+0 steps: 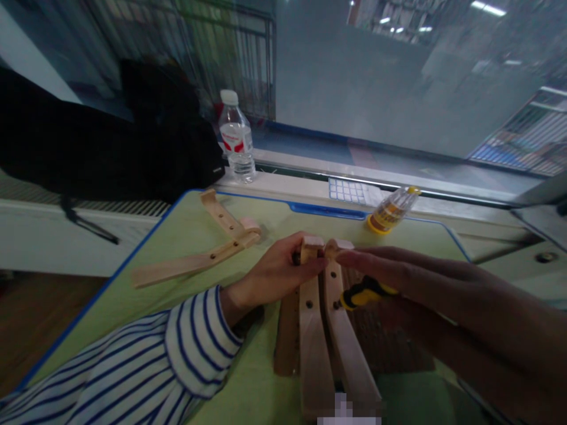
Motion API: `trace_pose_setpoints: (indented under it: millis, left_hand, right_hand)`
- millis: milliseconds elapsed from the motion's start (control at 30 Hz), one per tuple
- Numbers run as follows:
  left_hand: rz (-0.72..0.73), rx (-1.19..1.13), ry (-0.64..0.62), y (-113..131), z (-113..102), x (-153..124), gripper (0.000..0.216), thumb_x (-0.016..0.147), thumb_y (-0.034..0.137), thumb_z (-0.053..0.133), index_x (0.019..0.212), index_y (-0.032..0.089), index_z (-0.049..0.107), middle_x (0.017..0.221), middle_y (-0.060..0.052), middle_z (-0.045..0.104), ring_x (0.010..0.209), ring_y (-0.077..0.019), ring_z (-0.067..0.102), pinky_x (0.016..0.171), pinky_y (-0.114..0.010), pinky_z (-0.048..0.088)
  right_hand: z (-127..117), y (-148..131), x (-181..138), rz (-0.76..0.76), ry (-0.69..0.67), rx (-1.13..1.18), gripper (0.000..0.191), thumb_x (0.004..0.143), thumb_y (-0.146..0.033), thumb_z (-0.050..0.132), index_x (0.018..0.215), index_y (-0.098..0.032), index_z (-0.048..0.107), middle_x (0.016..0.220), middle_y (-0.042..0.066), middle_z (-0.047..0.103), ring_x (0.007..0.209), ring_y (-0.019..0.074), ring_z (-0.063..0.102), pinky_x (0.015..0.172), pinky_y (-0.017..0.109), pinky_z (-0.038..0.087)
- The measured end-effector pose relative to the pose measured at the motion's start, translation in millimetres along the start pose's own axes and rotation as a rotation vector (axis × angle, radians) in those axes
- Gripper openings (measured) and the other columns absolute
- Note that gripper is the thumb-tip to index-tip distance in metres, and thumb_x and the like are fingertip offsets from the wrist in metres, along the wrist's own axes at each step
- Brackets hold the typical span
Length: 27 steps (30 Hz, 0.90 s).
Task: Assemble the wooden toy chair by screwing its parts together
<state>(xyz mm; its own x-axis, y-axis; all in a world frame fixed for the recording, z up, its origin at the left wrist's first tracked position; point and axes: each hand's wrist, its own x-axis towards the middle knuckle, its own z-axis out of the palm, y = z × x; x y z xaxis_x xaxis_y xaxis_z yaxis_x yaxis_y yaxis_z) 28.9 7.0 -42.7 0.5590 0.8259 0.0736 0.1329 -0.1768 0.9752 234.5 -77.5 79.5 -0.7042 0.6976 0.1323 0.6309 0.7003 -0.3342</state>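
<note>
Pinching the left wooden strip (315, 342) with the left hand (274, 265) atop the brown board (287, 348), right hand (425, 286) clutching a yellow-and-black screwdriver (361, 292) against the right wooden strip (351, 342); two spare strips (186, 264) sit left of that board.

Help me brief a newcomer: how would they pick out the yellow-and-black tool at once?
On the blue-edged green table, find the two wooden pieces side by side. The tool angles from the right hand toward the lower hole in the piece nearer that hand. Its yellow and black colouring sets it apart from the plain wood.
</note>
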Motion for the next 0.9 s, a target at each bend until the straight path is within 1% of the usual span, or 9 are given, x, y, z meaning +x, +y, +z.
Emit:
trace_pose_setpoints:
  millis: [100, 233, 367, 500, 667, 733, 833, 900]
  left_hand:
    - [-0.016, -0.042, -0.006, 2, 0, 0, 0.026, 0.081, 0.034, 0.061, 0.098, 0.015, 0.056, 0.093, -0.004, 0.063, 0.087, -0.0197, 0.06, 0.077, -0.032, 0.048]
    - [-0.024, -0.07, -0.003, 0, 1, 0, 0.031, 0.08, 0.038, 0.063, 0.099, 0.015, 0.056, 0.093, -0.004, 0.063, 0.084, -0.0195, 0.06, 0.074, -0.031, 0.049]
    - [-0.037, -0.036, 0.016, -1, 1, 0, 0.033, 0.08, 0.04, 0.063, 0.099, 0.015, 0.056, 0.09, -0.003, 0.062, 0.079, -0.0173, 0.058, 0.07, -0.029, 0.048]
    - [-0.025, -0.048, 0.008, 2, 1, 0, 0.032, 0.08, 0.04, 0.062, 0.098, 0.014, 0.056, 0.089, -0.004, 0.062, 0.079, -0.0172, 0.057, 0.069, -0.029, 0.048]
    - [-0.039, -0.042, 0.004, 6, 1, 0, 0.031, 0.08, 0.037, 0.063, 0.097, 0.012, 0.057, 0.091, -0.005, 0.062, 0.084, -0.02, 0.059, 0.072, -0.031, 0.048]
    - [-0.049, -0.074, -0.003, 6, 1, 0, 0.031, 0.079, 0.035, 0.063, 0.1, 0.012, 0.057, 0.094, -0.007, 0.063, 0.085, -0.0212, 0.06, 0.073, -0.033, 0.048]
    - [-0.037, -0.129, -0.017, 6, 1, 0, 0.03, 0.079, 0.031, 0.063, 0.101, 0.012, 0.056, 0.096, -0.007, 0.064, 0.088, -0.0219, 0.06, 0.075, -0.034, 0.049]
    - [-0.029, -0.135, -0.031, 6, 1, 1, 0.029, 0.081, 0.03, 0.061, 0.102, 0.012, 0.055, 0.098, -0.008, 0.064, 0.09, -0.0221, 0.06, 0.078, -0.035, 0.049]
  right_hand:
    - [-1, -2, 3, -0.031, 0.013, 0.031, 0.052, 0.093, -0.021, 0.043, 0.143, -0.028, 0.032, 0.14, -0.001, 0.05, 0.123, 0.0076, 0.05, 0.102, 0.013, 0.034]
    - [0, -3, 9, -0.038, 0.079, 0.058, 0.04, 0.094, -0.023, 0.045, 0.133, -0.029, 0.046, 0.127, -0.002, 0.062, 0.11, 0.005, 0.059, 0.096, 0.007, 0.038]
    - [3, -4, 10, -0.007, 0.102, 0.126, 0.033, 0.09, -0.029, 0.055, 0.124, -0.029, 0.055, 0.114, -0.007, 0.068, 0.099, 0.0029, 0.064, 0.089, 0.002, 0.04]
    - [5, -4, 13, 0.029, 0.1, 0.143, 0.029, 0.087, -0.035, 0.061, 0.115, -0.028, 0.058, 0.108, -0.008, 0.069, 0.095, 0.0038, 0.064, 0.081, 0.006, 0.044]
    - [6, -4, 16, 0.04, 0.124, 0.13, 0.026, 0.087, -0.035, 0.061, 0.112, -0.028, 0.057, 0.104, -0.008, 0.069, 0.092, 0.0033, 0.063, 0.078, 0.007, 0.043]
    - [6, -3, 16, 0.017, 0.122, 0.127, 0.025, 0.089, -0.034, 0.059, 0.112, -0.027, 0.056, 0.104, -0.006, 0.068, 0.092, 0.0042, 0.063, 0.078, 0.009, 0.044]
    - [7, 0, 16, -0.038, 0.123, 0.118, 0.022, 0.092, -0.032, 0.053, 0.112, -0.025, 0.059, 0.104, -0.001, 0.068, 0.095, 0.0083, 0.063, 0.079, 0.015, 0.047]
    - [7, 1, 16, -0.057, 0.118, 0.131, 0.025, 0.093, -0.03, 0.052, 0.116, -0.024, 0.058, 0.108, 0.002, 0.068, 0.1, 0.0104, 0.063, 0.082, 0.017, 0.049]
